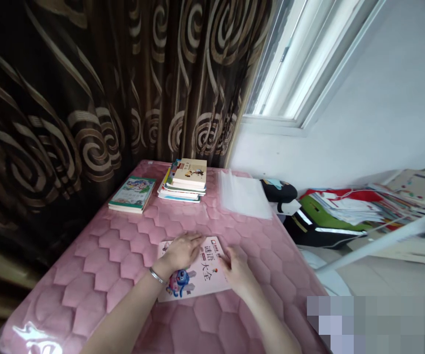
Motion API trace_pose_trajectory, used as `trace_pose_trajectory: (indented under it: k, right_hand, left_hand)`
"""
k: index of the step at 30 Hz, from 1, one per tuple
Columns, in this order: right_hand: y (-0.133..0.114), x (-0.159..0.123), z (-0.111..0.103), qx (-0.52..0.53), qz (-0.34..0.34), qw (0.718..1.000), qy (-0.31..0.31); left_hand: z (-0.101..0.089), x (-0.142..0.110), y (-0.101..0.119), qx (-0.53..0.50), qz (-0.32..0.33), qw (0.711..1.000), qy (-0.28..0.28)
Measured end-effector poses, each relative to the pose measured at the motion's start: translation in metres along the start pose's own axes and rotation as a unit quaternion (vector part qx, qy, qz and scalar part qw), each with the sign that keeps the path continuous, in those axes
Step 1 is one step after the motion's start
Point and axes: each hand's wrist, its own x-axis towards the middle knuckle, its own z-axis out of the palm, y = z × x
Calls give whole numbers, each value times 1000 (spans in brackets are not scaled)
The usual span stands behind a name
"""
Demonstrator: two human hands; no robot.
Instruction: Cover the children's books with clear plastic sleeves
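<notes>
My left hand (183,251), with a metal bangle (156,275) on its wrist, lies palm down on the upper left of a pale pink paperback (212,276). The cover has Chinese title characters and a blue cartoon figure. My right hand (237,269) is at the book's right edge, its fingertips touching the cover. The book lies flat on a pink quilted mat (101,265), and my left hand hides part of it.
Beyond the hands lie a book stack (184,183), a single green-covered book (131,194) and a clear plastic sheet (243,195). A dark patterned curtain (68,98) hangs along the left. Black and green bags (323,227) and piled papers (348,209) lie right.
</notes>
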Motion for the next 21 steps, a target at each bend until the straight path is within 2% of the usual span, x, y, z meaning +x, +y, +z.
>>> trace_pose_trajectory:
  k: [3,7,11,18,21]
  right_hand:
    - [0,-8,-3,25,-36,999,-9]
    - [9,-32,1,17,-79,997,15]
    - [20,-49,11,2,-61,998,19]
    - [14,-49,10,-65,-36,997,8]
    - [12,-49,9,-79,-31,996,8]
  left_hand:
    - [-2,0,2,-8,3,1000,-7]
    - [-3,-1,13,-30,37,998,-37]
    - [-2,-2,23,-37,73,995,-52]
    - [3,1,20,-39,69,996,-34]
    - [1,-4,25,-9,42,999,-7]
